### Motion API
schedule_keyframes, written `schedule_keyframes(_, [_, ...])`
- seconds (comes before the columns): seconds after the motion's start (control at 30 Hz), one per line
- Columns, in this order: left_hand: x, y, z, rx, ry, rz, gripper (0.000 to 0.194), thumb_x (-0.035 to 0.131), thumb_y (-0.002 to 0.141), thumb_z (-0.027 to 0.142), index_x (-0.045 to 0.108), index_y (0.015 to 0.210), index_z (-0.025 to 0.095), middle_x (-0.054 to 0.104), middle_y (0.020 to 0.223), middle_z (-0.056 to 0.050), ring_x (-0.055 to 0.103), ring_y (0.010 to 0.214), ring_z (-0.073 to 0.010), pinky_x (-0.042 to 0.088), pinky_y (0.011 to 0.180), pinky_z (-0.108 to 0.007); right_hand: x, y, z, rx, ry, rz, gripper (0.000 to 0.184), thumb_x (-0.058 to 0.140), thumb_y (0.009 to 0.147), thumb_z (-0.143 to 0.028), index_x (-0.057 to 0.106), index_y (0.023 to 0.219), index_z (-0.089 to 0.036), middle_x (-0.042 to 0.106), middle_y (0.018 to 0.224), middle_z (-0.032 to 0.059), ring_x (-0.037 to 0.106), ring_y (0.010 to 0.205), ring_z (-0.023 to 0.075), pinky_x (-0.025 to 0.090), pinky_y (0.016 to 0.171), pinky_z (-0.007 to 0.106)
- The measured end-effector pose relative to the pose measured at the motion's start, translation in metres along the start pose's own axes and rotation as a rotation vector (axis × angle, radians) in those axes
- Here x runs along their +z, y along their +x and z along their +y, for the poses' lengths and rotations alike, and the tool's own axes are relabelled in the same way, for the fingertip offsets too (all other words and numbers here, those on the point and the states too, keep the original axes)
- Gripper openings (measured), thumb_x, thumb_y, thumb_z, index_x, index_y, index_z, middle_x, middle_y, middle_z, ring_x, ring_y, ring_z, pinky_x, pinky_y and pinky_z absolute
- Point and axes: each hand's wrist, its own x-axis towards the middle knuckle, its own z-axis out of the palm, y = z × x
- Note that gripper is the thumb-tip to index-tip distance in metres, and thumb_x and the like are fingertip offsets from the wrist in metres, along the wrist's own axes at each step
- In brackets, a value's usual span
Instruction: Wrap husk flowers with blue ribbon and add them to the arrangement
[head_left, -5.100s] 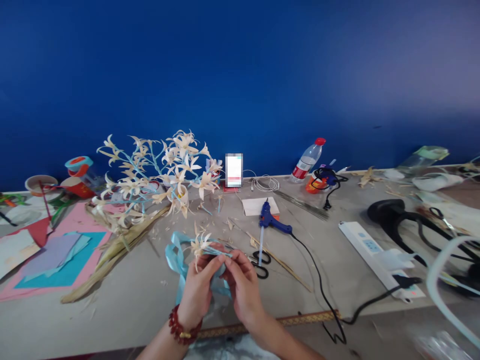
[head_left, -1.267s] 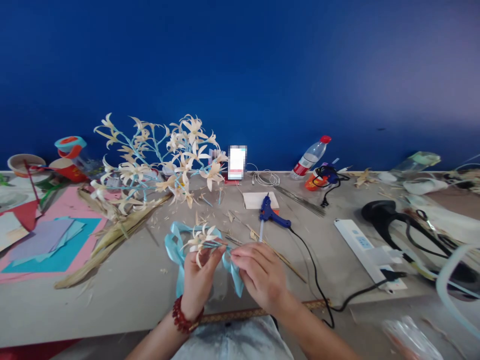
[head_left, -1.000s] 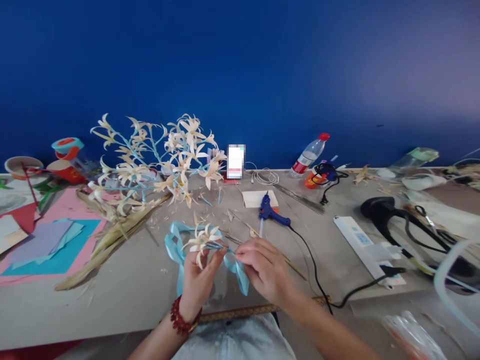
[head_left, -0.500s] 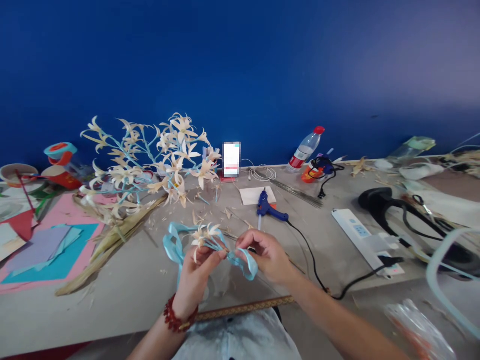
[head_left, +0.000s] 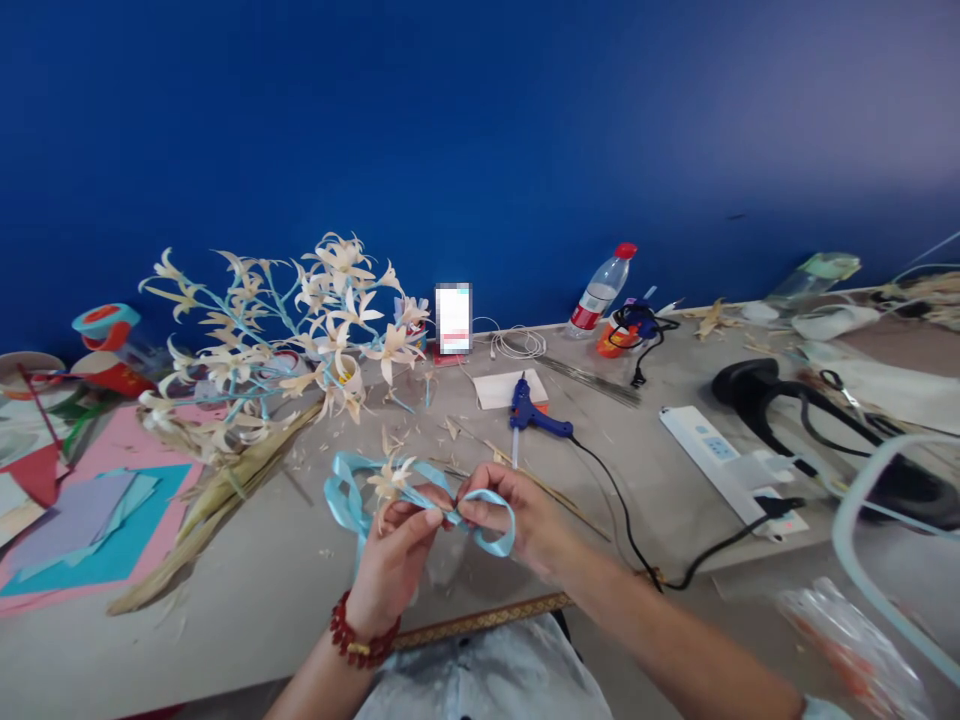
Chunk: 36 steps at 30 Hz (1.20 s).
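1. L hand (head_left: 397, 560) pinches small cream flower (head_left: 391, 480) by its blue stem (head_left: 417, 498), lower ctr of frame
2. R hand (head_left: 521, 510) grips lt-blue ribbon (head_left: 499, 548) nr stem end, w/ a loop round its fingers
3. Blue glue gun (head_left: 525, 410) on table (head_left: 247, 570), just R of ctr; bigger flower bunch (head_left: 346, 262) L of ctr

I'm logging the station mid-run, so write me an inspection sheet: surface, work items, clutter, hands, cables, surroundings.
Surface: grey table, strewn with dry scraps.
Work items: pale flower with light-blue stem; looped light-blue ribbon.
Clutter: branched flower spray, blue glue gun, dried husks, coloured paper sheets, tilted plastic bottle.
Hands: left hand holds the flower by its stem; right hand pinches the ribbon.
Cables: black cord runs from the glue gun; black plug in the white power strip.
Surroundings: blue wall behind the table.
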Motion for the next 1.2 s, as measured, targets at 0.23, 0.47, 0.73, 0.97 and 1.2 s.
schedule_keyframes(0.23, [-0.002, -0.002, -0.006, 0.024, -0.050, 0.000, 0.005, 0.075, 0.069, 0.021, 0.075, 0.073, 0.017, 0.064, 0.076, -0.003, 0.058, 0.073, -0.0149, 0.048, 0.067, -0.025, 0.006, 0.001, 0.008, -0.014, 0.084, -0.003, 0.040, 0.088, 0.058, -0.033, 0.053, 0.064, -0.016, 0.061, 0.062, -0.0037, 0.050, 0.057, 0.0085, 0.033, 0.053, 0.020])
schedule_keyframes(0.47, [0.005, -0.002, -0.005, 0.084, -0.051, -0.023, 0.007, 0.077, 0.069, 0.025, 0.074, 0.070, 0.019, 0.058, 0.076, -0.002, 0.057, 0.074, -0.0157, 0.050, 0.068, -0.028, 0.006, 0.000, 0.013, 0.142, 0.216, 0.005, 0.041, 0.090, 0.054, -0.030, 0.053, 0.062, -0.016, 0.060, 0.055, -0.0050, 0.052, 0.048, 0.0072, 0.039, 0.050, 0.020])
schedule_keyframes(0.73, [0.005, -0.002, -0.005, 0.146, 0.027, 0.005, 0.014, 0.081, 0.065, 0.032, 0.073, 0.064, 0.021, 0.060, 0.077, -0.004, 0.058, 0.082, -0.0208, 0.051, 0.077, -0.036, 0.006, 0.001, 0.018, 0.276, 0.301, -0.034, 0.033, 0.088, 0.057, -0.026, 0.061, 0.072, -0.014, 0.067, 0.057, 0.0006, 0.057, 0.045, 0.0082, 0.042, 0.047, 0.018])
schedule_keyframes(0.97, [0.007, -0.002, -0.007, 0.170, 0.074, 0.007, 0.015, 0.080, 0.066, 0.036, 0.073, 0.065, 0.023, 0.057, 0.074, -0.005, 0.057, 0.080, -0.0225, 0.052, 0.072, -0.038, 0.004, 0.000, 0.024, 0.294, 0.340, -0.090, 0.027, 0.082, 0.065, -0.025, 0.062, 0.078, -0.013, 0.069, 0.062, 0.0024, 0.059, 0.046, 0.0089, 0.044, 0.048, 0.019])
schedule_keyframes(1.2, [0.005, 0.000, -0.006, 0.208, 0.057, 0.025, 0.016, 0.081, 0.066, 0.036, 0.073, 0.066, 0.022, 0.060, 0.073, -0.004, 0.059, 0.082, -0.0214, 0.050, 0.086, -0.042, -0.005, 0.001, 0.026, 0.280, 0.329, -0.294, 0.028, 0.073, 0.072, -0.035, 0.059, 0.086, -0.015, 0.070, 0.064, 0.0033, 0.063, 0.052, 0.0126, 0.047, 0.058, 0.024])
